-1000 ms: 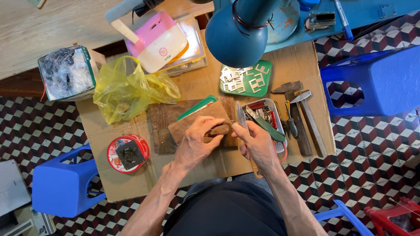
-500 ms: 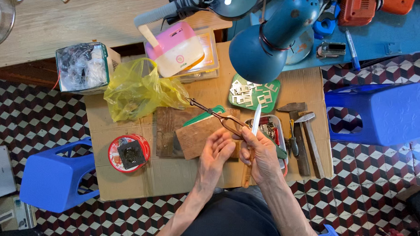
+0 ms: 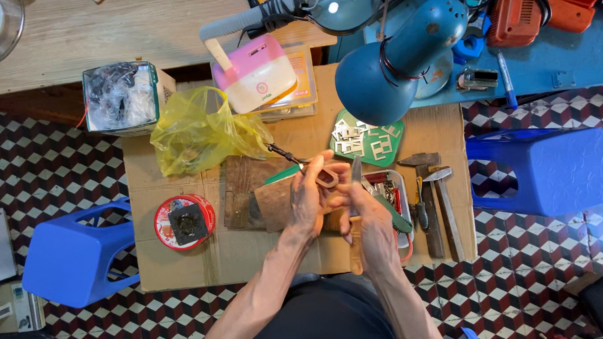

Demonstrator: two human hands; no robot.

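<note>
My left hand (image 3: 310, 200) pinches a small brown loop-shaped piece (image 3: 328, 178) above a wooden block (image 3: 250, 194). A dark chain or cord (image 3: 282, 153) runs from the piece up to the left. My right hand (image 3: 374, 227) is closed round a wooden-handled blade tool (image 3: 355, 248). Its narrow metal blade (image 3: 356, 170) points away from me, right beside the brown piece. Both hands hover over a cardboard-covered low table (image 3: 178, 265).
A green tray of small metal parts (image 3: 389, 134) lies under a blue desk lamp (image 3: 399, 59). Hammers (image 3: 437, 201) and a tool tray (image 3: 398, 189) sit right of my hands. On the left are a yellow bag (image 3: 196, 136) and a red tin (image 3: 183, 222). Blue stools (image 3: 542, 168) (image 3: 71, 255) flank the table.
Both hands lifted off the wooden block and came together in the air. The chained brown piece is now held up, with the blade upright beside it. The view shifted slightly.
</note>
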